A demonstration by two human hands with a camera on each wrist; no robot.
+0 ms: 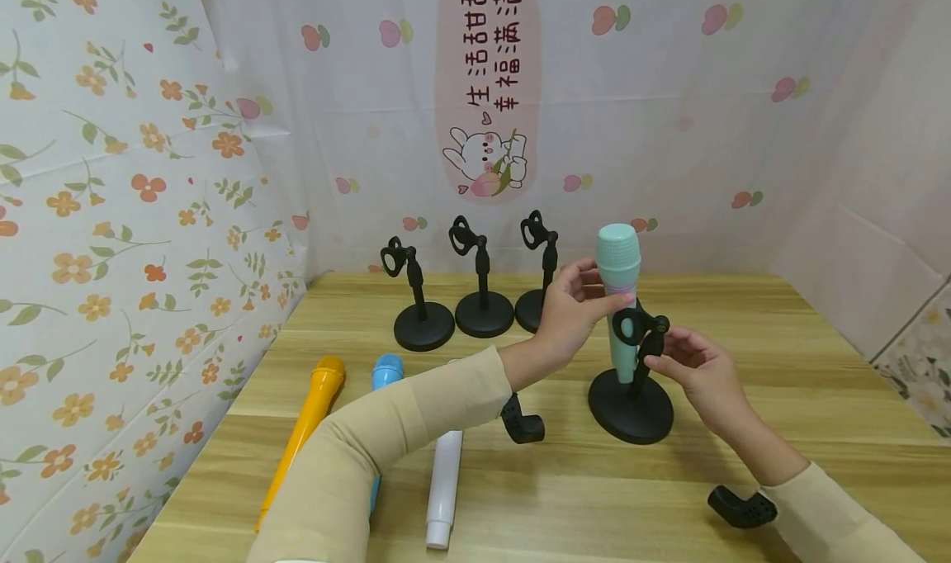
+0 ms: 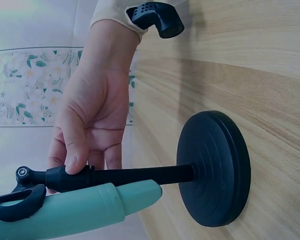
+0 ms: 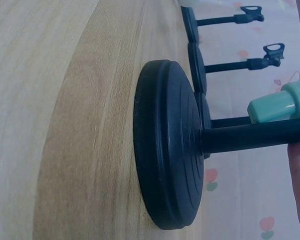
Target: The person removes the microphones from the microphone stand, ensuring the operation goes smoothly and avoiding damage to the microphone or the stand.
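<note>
In the head view my left hand (image 1: pixel 566 315) pinches a mint-green microphone (image 1: pixel 619 257) just below its head. The microphone stands nearly upright, its handle passing through the ring clip of a black microphone stand (image 1: pixel 631 414). Its lower end hangs a little above the round base, as the left wrist view also shows on the microphone (image 2: pixel 85 210). My right hand (image 1: pixel 702 377) grips the stand's post near the top from the right. In the left wrist view that hand (image 2: pixel 92 110) has its thumb on the post, above the flat base (image 2: pixel 215 170).
Three more black stands, left (image 1: pixel 423 325), middle (image 1: pixel 484 314) and right (image 1: pixel 529 309), line the back of the wooden table (image 1: pixel 565 497). An orange microphone (image 1: pixel 305 423), a blue microphone (image 1: pixel 388 371) and a white microphone (image 1: pixel 444 480) lie at the left, partly behind my left sleeve.
</note>
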